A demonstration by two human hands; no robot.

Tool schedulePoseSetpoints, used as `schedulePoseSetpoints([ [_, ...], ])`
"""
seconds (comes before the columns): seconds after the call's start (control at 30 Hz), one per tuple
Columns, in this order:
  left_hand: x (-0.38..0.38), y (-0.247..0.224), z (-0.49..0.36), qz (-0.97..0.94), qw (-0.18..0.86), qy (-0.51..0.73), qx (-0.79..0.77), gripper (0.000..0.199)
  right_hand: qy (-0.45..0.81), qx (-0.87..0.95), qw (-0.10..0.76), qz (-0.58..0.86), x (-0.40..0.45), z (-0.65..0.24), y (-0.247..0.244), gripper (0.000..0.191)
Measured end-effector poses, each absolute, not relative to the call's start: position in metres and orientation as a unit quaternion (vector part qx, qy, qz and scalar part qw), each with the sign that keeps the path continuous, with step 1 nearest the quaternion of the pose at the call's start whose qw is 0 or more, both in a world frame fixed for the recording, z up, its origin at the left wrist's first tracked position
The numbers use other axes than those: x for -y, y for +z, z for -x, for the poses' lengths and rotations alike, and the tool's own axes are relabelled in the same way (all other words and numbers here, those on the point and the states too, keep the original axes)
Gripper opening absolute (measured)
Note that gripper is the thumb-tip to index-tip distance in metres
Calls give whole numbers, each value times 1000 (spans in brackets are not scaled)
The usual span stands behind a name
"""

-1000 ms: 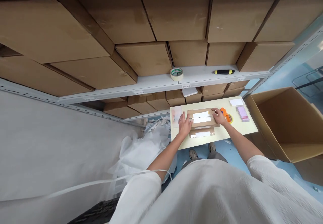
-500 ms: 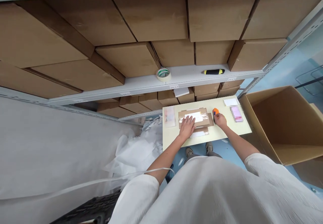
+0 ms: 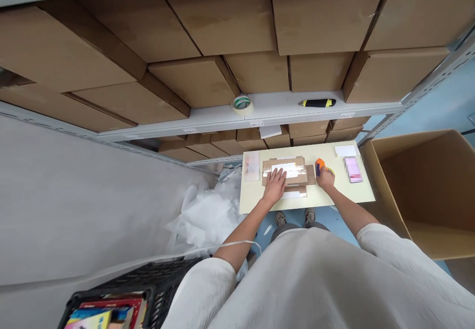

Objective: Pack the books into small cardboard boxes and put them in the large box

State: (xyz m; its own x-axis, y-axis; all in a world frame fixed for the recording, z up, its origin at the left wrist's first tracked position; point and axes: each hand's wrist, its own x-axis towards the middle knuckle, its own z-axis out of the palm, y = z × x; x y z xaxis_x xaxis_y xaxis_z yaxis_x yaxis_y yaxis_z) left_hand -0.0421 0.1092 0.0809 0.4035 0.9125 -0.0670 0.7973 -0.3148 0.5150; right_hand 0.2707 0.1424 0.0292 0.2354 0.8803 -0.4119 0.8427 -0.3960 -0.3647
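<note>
A flat cardboard box [image 3: 300, 172] with a white label and shiny clear tape lies on the pale yellow table [image 3: 252, 203]. My left hand [image 3: 275, 185] rests on its left part, fingers spread and flat over the label. At the box's right end, a brown flap [image 3: 310, 174] sticks out. Just beyond that flap, my right hand [image 3: 325, 178] is wrapped around an orange and blue tape dispenser [image 3: 319, 163], held close above the table. A piece of cardboard with a white strip [image 3: 296, 194] shows along the near side of the box.
A shelf of cardboard boxes [image 3: 245, 22] rises behind the table, bearing a tape roll [image 3: 242, 105] and a utility knife [image 3: 318, 103]. A big open carton [image 3: 386, 180] stands right. White wrapping [image 3: 208, 215] and a black crate of books [image 3: 159, 282] are left.
My right hand has turned slightly with the tape dispenser, which now shows more of its body. The left hand stays on the box. The view has shifted, bringing the book crate into sight.
</note>
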Motion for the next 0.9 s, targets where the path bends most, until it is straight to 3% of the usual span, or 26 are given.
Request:
schedulePoseSetpoints([
  [0.23,-110,79,43,-807,230,125,-530,58,296,519,86,797,-151,-299,62,47],
  [0.43,-111,76,43,-814,218,133,-522,58,346,527,310,712,-180,-315,119,43],
  [0.5,-112,76,45,-813,222,141,-519,59,384,543,349,660,-193,-309,142,43],
  [0.67,-116,80,52,-813,240,165,-505,62,478,585,330,566,-211,-262,183,42],
  [0.9,-124,84,65,-822,253,177,-478,57,526,636,250,506,-205,-201,183,40],
])
